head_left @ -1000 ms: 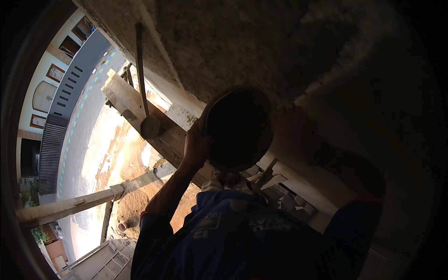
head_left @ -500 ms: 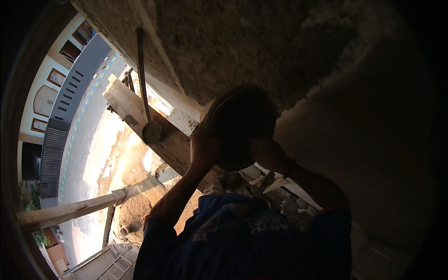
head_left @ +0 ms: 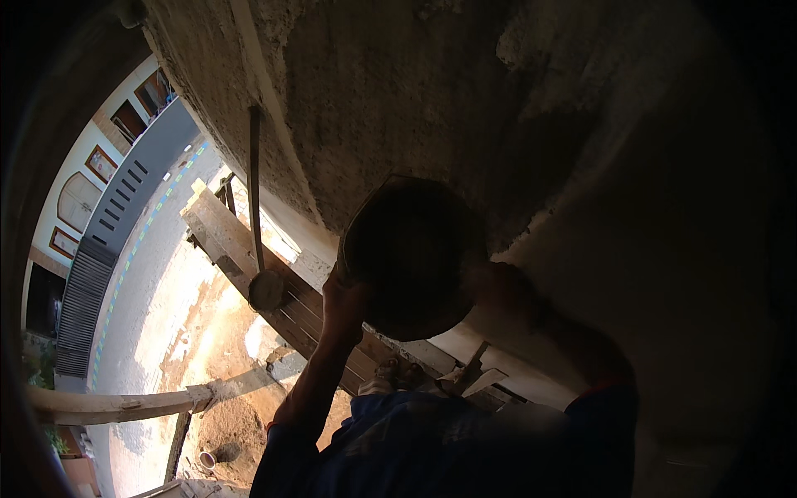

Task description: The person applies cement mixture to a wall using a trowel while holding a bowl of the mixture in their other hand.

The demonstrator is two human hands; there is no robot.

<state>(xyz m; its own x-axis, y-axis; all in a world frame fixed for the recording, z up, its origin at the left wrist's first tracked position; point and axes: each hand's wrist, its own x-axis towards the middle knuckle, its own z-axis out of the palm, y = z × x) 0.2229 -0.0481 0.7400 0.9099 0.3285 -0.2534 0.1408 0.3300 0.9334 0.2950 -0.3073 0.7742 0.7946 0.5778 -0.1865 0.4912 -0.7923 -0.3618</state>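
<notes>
A dark round bucket (head_left: 415, 257) is in front of me, close to the rough plastered wall (head_left: 398, 108). Its mouth faces up toward me, and the inside is too dark to make out. My left hand (head_left: 344, 300) is closed on its left side, the thumb near the rim. On the opposite side my right hand (head_left: 501, 286) grips the bucket too, though deep shade blurs its fingers.
Below me, wooden scaffold planks (head_left: 224, 236) carry a round pale container (head_left: 266, 290); a long bar (head_left: 255, 183) rises beside it. A wooden beam (head_left: 124, 405) crosses at left. Far below lie sandy ground and a small bucket (head_left: 207, 459). A grey gate (head_left: 124, 191) stands beyond.
The bucket has tipped so its mouth faces me more, and sits a little lower and left in view. Both hands still hold it. The whole view has shifted slightly.
</notes>
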